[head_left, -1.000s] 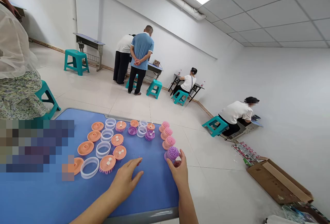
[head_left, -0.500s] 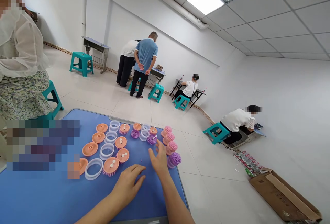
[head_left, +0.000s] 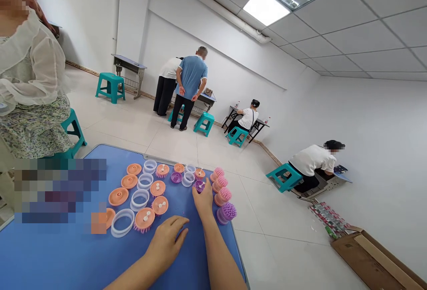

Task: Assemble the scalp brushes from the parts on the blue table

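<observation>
My right hand (head_left: pixel 203 199) has its thumb and fingers around a purple bristled brush piece (head_left: pixel 199 186) that has small white parts on top. My left hand (head_left: pixel 169 236) hovers near the front of the blue table, empty, its fingers loosely curved and thumb apart. To its left stand orange bristled pieces (head_left: pixel 144 219) with white parts on top, clear plastic rings (head_left: pixel 122 223) and orange round caps (head_left: pixel 118 196). A purple cap (head_left: pixel 176 177) lies farther back. Beyond my right hand, several pink scalp brushes (head_left: pixel 222 196) and a purple one (head_left: pixel 226 213) form a row.
The blue table (head_left: pixel 66 259) ends just right of the brush row. A person in a sheer blouse (head_left: pixel 43 67) is at the left. Other people and teal stools (head_left: pixel 111 86) are along the walls. A cardboard box (head_left: pixel 373 254) lies on the floor at right.
My right hand has closed in on the purple bristled piece, its thumb and fingers now around it. My left hand is nearly still. The view has shifted slightly.
</observation>
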A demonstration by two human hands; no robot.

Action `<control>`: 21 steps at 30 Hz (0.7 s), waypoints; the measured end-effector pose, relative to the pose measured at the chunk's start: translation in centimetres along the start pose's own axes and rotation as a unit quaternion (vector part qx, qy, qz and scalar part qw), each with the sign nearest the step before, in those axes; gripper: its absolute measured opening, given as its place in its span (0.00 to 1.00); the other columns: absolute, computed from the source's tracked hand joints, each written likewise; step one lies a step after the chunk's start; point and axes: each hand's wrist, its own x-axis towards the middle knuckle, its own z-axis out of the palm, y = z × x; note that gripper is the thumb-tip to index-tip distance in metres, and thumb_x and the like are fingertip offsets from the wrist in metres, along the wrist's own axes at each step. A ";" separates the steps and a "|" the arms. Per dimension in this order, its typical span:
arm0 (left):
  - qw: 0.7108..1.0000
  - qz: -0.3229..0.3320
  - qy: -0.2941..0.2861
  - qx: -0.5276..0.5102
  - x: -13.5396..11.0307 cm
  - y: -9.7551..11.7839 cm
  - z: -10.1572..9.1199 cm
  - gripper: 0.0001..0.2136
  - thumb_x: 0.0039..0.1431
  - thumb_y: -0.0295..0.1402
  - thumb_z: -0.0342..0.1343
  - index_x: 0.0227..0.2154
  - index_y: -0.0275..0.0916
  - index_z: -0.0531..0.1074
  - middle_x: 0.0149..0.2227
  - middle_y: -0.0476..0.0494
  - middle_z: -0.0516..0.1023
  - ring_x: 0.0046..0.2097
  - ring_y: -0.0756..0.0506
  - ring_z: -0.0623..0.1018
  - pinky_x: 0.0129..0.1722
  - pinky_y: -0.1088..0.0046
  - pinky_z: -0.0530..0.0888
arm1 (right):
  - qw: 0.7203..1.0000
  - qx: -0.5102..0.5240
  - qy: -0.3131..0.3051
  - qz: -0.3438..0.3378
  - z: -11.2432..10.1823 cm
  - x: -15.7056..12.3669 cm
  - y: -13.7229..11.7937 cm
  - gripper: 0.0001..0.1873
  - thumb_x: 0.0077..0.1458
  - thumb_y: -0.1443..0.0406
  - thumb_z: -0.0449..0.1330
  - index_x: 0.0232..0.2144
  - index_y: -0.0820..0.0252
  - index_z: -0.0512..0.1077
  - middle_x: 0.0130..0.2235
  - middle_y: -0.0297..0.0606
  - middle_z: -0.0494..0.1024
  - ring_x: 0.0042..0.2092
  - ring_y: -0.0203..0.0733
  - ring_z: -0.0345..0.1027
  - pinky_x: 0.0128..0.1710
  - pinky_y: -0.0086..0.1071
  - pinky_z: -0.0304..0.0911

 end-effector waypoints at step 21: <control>0.953 -0.244 0.040 0.173 14.5 -0.2 3.0 0.14 0.59 0.34 0.51 0.47 0.36 0.65 0.47 0.41 0.69 0.44 0.44 0.73 0.41 0.60 0.72 | 0.989 0.141 0.037 0.009 -3.8 -3.3 -0.8 0.27 0.40 0.59 0.61 0.44 0.62 0.64 0.44 0.47 0.73 0.44 0.50 0.68 0.44 0.39 0.63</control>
